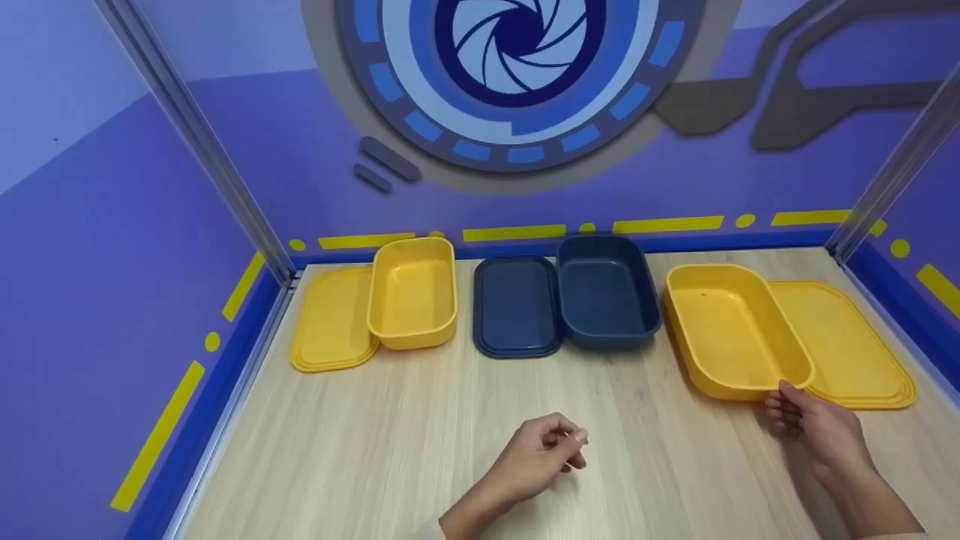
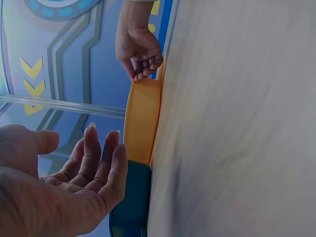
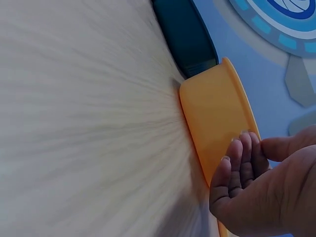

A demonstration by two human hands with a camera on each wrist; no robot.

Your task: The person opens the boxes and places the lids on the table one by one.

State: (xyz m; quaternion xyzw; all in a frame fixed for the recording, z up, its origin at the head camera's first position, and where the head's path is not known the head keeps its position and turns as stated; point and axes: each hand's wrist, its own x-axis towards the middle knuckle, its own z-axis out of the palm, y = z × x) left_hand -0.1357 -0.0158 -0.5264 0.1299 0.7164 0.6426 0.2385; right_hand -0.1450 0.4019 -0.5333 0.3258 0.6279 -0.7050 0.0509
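Observation:
My right hand pinches the near right rim of a large yellow container, thumb on top and fingers against the outer wall. In the right wrist view those fingers curl along the side of the same container. Partly beneath that container lies a yellow lid. My left hand hovers over the front middle of the table, holding nothing, its fingers loosely bent. The left wrist view shows its palm and relaxed fingers apart from every container.
Along the back stand a dark blue container with a dark blue lid on its left. Farther left, a smaller yellow container overlaps a yellow lid. Printed walls enclose the wooden table at the back and sides.

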